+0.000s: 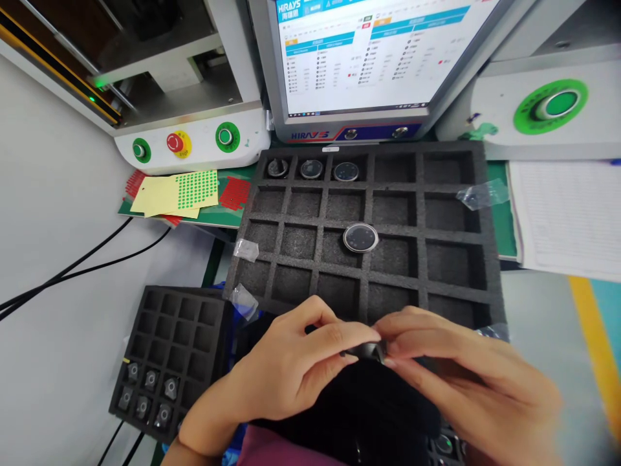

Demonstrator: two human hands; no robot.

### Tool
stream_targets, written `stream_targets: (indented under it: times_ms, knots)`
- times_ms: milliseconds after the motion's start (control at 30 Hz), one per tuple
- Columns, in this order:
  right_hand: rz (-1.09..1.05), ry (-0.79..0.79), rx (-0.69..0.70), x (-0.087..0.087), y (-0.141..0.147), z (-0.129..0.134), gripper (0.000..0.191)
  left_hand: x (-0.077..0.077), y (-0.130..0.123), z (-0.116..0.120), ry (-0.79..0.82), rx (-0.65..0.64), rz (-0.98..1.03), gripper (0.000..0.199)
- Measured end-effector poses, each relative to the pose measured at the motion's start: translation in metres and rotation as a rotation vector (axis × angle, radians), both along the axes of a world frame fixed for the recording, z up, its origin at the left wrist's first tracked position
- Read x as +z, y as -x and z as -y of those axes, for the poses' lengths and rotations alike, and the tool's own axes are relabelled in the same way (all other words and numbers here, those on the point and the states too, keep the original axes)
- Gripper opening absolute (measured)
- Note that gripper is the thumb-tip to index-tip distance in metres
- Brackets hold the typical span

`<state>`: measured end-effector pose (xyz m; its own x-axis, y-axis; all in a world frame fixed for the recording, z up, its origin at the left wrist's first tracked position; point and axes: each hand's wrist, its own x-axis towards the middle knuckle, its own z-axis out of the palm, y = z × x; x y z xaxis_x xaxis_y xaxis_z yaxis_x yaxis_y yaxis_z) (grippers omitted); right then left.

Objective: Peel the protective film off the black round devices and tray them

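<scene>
My left hand (295, 362) and my right hand (466, 369) meet at the near edge of the large foam tray. Thumbs and fingertips of both pinch a small dark curved part (369, 351), which looks like a watch case; my fingers cover much of it. Beyond them, a round watch face (361, 238) with a silver rim rests on a divider of the black foam tray (324, 246). Along that tray's back row sit a watch face (346, 171), another round one (311, 169) and a dark round piece (277, 167).
A smaller foam tray (182, 333) at lower left holds several small parts. Behind the large tray stands a monitor (354, 71). Machine panels with buttons flank it, including a red stop button (175, 143). Sticker sheets (194, 191) lie left, papers (567, 213) right.
</scene>
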<state>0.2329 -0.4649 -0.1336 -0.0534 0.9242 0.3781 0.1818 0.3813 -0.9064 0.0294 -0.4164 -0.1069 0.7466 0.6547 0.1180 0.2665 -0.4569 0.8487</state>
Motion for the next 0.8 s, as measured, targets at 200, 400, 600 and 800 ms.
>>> stream_targets:
  times_ms: [200, 400, 600, 800]
  knots:
    - [0.036, -0.015, 0.152, 0.006, -0.011, -0.008, 0.010, -0.002, 0.000, 0.001, 0.007, -0.037, -0.008, 0.030]
    - [-0.142, -0.086, -0.045, -0.004, 0.000, 0.004, 0.019, -0.007, -0.006, 0.004, -0.015, 0.022, 0.148, 0.031]
    - [-0.123, -0.119, 0.000, -0.009, 0.003, 0.003, 0.017, -0.010, -0.003, -0.001, -0.030, -0.001, 0.159, 0.029]
    - [-0.003, -0.057, 0.098, 0.006, -0.003, -0.008, 0.025, -0.017, -0.001, -0.007, 0.015, 0.013, 0.105, 0.030]
